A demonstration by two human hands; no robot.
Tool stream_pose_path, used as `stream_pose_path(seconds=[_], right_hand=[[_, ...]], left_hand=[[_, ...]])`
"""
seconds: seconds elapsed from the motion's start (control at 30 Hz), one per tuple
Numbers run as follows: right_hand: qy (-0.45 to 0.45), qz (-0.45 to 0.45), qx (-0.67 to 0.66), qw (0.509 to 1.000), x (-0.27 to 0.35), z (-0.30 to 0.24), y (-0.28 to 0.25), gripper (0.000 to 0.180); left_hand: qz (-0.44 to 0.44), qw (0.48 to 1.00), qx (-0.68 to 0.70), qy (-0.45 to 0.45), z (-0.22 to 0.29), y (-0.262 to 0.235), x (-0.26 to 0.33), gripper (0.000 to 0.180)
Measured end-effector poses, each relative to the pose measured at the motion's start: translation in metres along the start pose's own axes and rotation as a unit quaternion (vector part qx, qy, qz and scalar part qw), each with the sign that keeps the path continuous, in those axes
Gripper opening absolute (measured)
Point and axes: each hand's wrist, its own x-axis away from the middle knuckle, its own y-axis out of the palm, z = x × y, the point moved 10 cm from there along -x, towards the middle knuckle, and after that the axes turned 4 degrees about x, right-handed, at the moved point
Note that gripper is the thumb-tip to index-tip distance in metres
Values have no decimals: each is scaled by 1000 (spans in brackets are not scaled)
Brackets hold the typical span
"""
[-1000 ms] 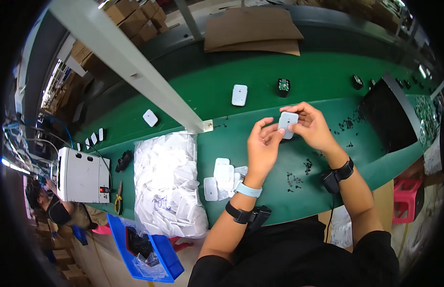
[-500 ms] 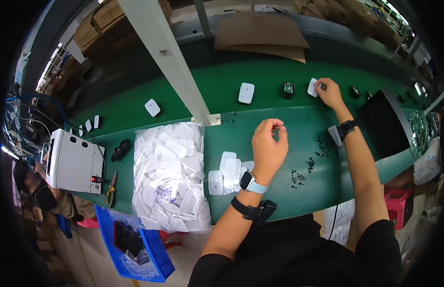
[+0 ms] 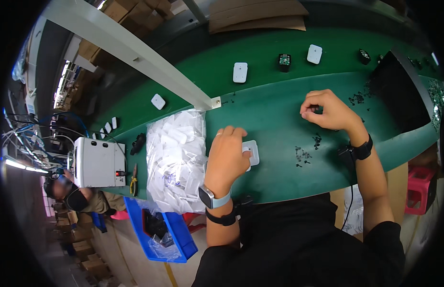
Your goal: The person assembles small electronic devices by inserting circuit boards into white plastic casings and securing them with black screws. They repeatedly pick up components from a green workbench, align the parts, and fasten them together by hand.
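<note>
Left hand [image 3: 227, 155] over white covers [image 3: 252, 149], fingers bent down; cannot tell whether they grip one. Covers show just right of it. Right hand [image 3: 328, 110] curled, hold unclear; black screws [image 3: 317, 140] lie below, nearer the person.

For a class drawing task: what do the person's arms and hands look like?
Both sleeves are short and black. Ungloved left hand: light-blue-banded smartwatch, black forearm strap. Ungloved right hand: black wrist strap with dark box, black cable below.
</note>
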Motion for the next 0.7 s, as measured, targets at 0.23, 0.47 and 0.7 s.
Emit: stream_pose_path(seconds=[0.23,0.47,0.7], right_hand=[[10,-7,4,1000,21,18,-5,5],[7,-84,18,996,34,20,-7,7],[12,-144,67,987,41,25,9,7]], left_hand=[[96,987,-51,-116,-28,1,38,36],[79,977,-41,-195,-60,15,36,34],[111,975,-42,-186,-48,9,31,31]])
